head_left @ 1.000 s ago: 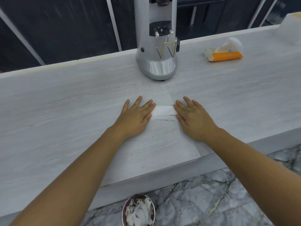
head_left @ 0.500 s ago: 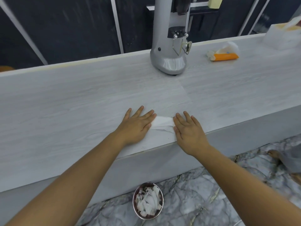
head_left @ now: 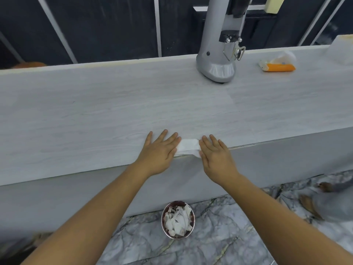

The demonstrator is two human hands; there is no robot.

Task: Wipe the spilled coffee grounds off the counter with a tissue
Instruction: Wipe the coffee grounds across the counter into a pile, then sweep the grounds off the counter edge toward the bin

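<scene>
A white tissue (head_left: pixel 188 146) lies flat at the front edge of the pale wood-grain counter (head_left: pixel 95 115), its lower right corner hanging just over the edge. My left hand (head_left: pixel 159 152) presses flat on its left end, fingers spread. My right hand (head_left: pixel 217 156) presses flat on its right end, with the palm past the counter edge. No coffee grounds show on the counter around the tissue.
A grey coffee grinder (head_left: pixel 219 44) stands at the back of the counter. An orange tissue pack (head_left: pixel 278 65) lies to its right. On the marble floor below the edge stands a metal bin (head_left: pixel 178 219) with used tissues.
Both hands have dragged the tissue toward me, from the middle of the counter to its front edge. My right palm now hangs over the edge.
</scene>
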